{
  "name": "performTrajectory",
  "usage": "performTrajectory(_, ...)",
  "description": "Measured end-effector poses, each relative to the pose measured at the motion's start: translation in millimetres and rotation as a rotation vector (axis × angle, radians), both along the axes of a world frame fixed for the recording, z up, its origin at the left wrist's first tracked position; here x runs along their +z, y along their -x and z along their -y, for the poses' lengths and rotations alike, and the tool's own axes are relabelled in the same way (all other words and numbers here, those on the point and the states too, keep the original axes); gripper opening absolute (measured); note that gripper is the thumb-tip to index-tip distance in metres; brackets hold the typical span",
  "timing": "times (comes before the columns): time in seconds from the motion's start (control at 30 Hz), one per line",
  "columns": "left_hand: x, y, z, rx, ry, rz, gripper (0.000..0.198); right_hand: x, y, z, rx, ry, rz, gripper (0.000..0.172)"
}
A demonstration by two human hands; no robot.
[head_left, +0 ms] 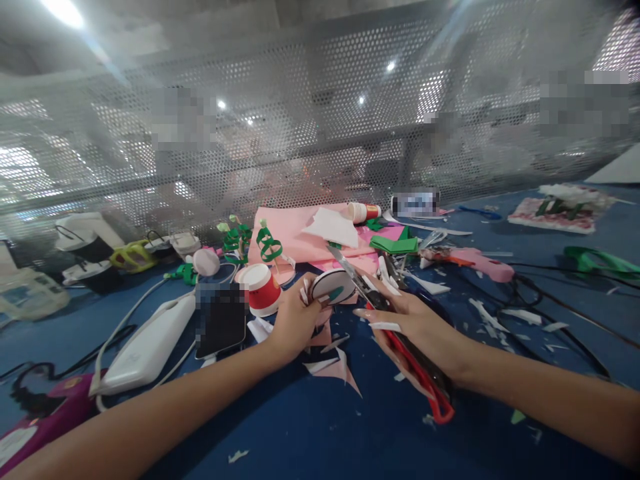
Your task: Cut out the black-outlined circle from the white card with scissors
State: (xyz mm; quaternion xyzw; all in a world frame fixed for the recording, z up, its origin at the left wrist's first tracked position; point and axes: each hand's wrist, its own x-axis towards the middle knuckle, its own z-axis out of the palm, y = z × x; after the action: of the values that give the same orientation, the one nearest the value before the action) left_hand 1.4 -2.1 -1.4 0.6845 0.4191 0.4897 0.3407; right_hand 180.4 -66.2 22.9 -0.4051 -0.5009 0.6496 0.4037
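Near the middle of the table, my left hand [296, 319] is closed on a round white disc [327, 283] with a dark edge and a teal patch. My right hand [417, 327] grips a utility knife [410, 357] with a red and black handle. Its long metal blade [350, 268] points away from me, beside the disc's right edge; whether it touches cannot be told. A red and white paper cup [263, 291] stands upside down just left of my left hand. Pink and white paper scraps [336, 368] lie below the disc.
Pink sheets [285, 230], stacked paper cups [363, 213] and green paper [395, 244] lie at the back. A pink glue gun [475, 261] and cables lie right. A power strip [150, 343], phone [221, 323] and purple tool [55, 410] are left. A perforated metal screen [300, 120] stands behind.
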Motion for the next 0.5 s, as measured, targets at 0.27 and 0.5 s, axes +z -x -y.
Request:
performTrajectory(0.27,4.6,-0.9,4.1,0.044,-0.068,-0.12,0.018,-1.3,-0.5,-0.2,-0.003,-0.015,-0.033,0.065)
performTrajectory(0.5,5.6,-0.7,7.7,0.056,-0.032,-0.199,0.018,-0.3,-1.6,0.3,0.019,-0.01,-0.046,0.057)
